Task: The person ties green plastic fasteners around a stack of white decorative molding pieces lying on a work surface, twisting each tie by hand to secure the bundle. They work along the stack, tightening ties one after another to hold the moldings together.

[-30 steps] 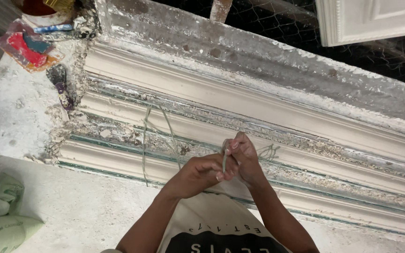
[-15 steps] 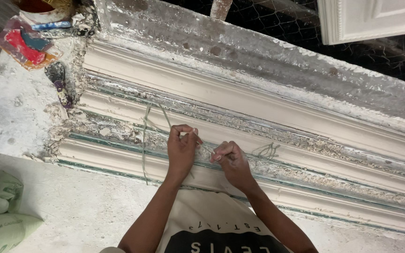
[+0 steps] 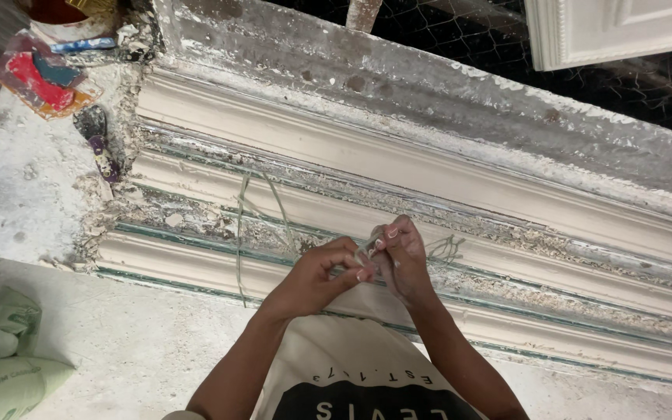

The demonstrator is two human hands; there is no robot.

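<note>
Running slantwise across the view, a long plaster moulding (image 3: 445, 167) lies on a dusty white counter (image 3: 118, 342), with green bags (image 3: 1, 358) at the near left corner. Pale green fibre strands (image 3: 262, 214) trail leftward and up over the moulding, their long axis roughly upright. The left hand (image 3: 316, 272) and right hand (image 3: 402, 253), touching, both pinch their gathered end.

A single head-worn camera looks steeply down from close above the long white plaster moulding (image 3: 429, 167), which runs slantwise across the frame, with the wearer's forearms entering from the bottom edge.
</note>
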